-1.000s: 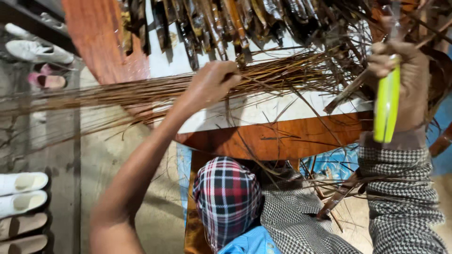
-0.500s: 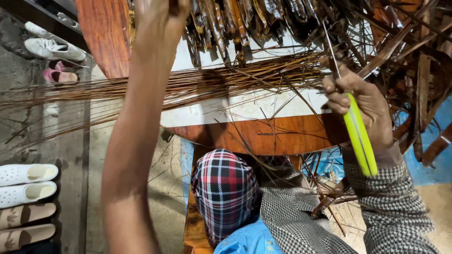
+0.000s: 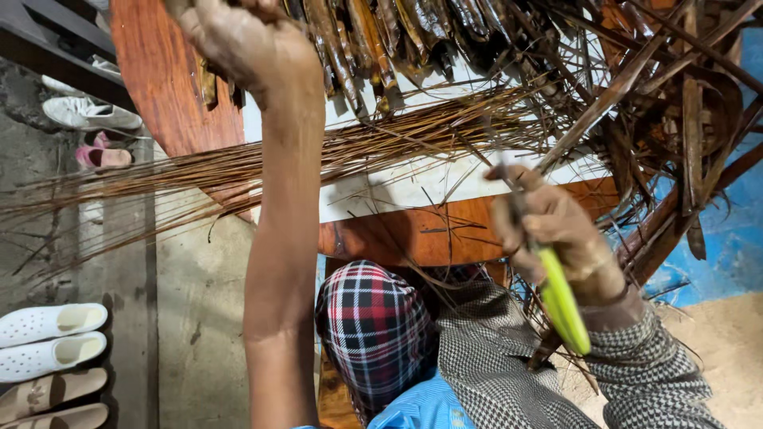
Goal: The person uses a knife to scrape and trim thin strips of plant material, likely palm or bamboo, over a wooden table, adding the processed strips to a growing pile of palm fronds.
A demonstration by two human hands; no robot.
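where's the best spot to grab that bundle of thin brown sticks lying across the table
Grip the bundle of thin brown sticks where the strands lie tightest on the white tabletop, coming from above. Its left end fans out loose past the table edge, so it probably would not hold together there.

- The left hand (image 3: pixel 246 44) was bare, and so was the whole left arm (image 3: pixel 278 262) up as far as one could see; no sleeve, band or ring showed on it.
- The right hand (image 3: pixel 556 226) was bare too, dusty-looking across the knuckles.
- The right arm wore a long sleeve (image 3: pixel 636 381) of small black-and-white houndstooth check, with a plain brownish cuff (image 3: pixel 616 311) at the wrist.
- A red, black and white plaid cloth (image 3: pixel 369 330) wrapped the lap.
- Below it showed a patch of bright blue garment (image 3: pixel 421 409).
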